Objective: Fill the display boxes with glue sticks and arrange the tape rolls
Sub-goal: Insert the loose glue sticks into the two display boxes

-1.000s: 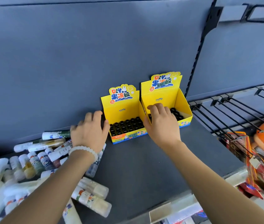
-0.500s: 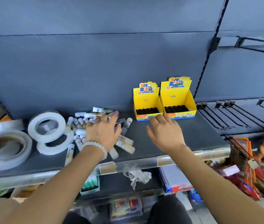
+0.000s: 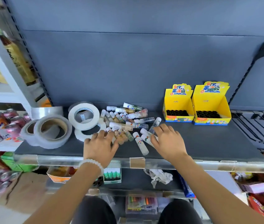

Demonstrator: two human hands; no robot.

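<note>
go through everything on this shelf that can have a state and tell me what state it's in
Left box: upright, open, slots empty.
Right box: upright, open, slots empty.
Glue sticks: loose pile, lying flat, capped.
White tape rolls: stacked, top one tilted.
Clear tape rolls: leaning together.
Left hand: open, on the pile.
Right hand: open, touching sticks.

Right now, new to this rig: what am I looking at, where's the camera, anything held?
No machine: one wide-angle camera on a person's head, looking forward and down at two bare hands over a dark shop shelf. On it: a loose pile of glue sticks, tape rolls to its left, two yellow display boxes to its right, their slots empty. The left hand and right hand reach into the pile, fingers spread on the sticks; no clear grip on anything yet.
</note>
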